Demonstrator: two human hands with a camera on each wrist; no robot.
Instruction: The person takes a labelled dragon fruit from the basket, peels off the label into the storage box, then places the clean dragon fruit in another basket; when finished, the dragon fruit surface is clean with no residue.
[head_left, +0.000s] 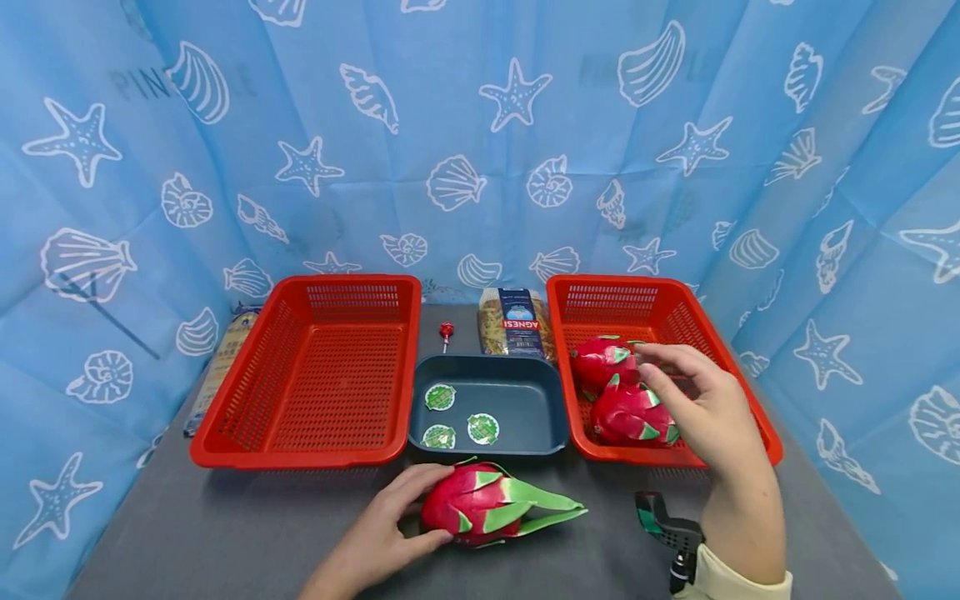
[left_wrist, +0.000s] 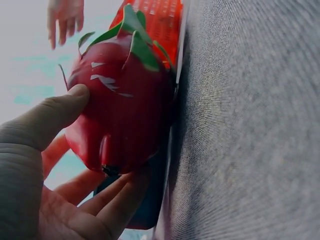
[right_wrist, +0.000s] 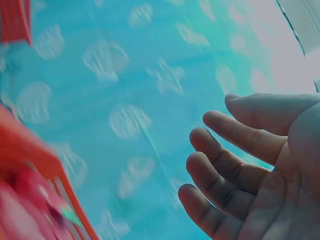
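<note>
A red dragon fruit (head_left: 472, 500) with long green leaf tips lies on the grey table near the front. My left hand (head_left: 390, 525) grips its blunt end; in the left wrist view the thumb (left_wrist: 75, 102) presses one side and the other fingers curl round the end. Two more dragon fruits, one behind (head_left: 600, 362) and one nearer (head_left: 626, 412), lie in the right red basket (head_left: 720, 333). Above that basket hovers my right hand (head_left: 708, 412), fingers relaxed and apart. In the right wrist view the palm (right_wrist: 280, 210) holds nothing.
A dark blue tray (head_left: 525, 400) with several green-and-white round stickers stands between the right basket and a left red basket (head_left: 337, 375). Behind are a lollipop (head_left: 447, 332) and an AGNESI pasta bag (head_left: 517, 323). A long packet (head_left: 221, 367) lies at far left.
</note>
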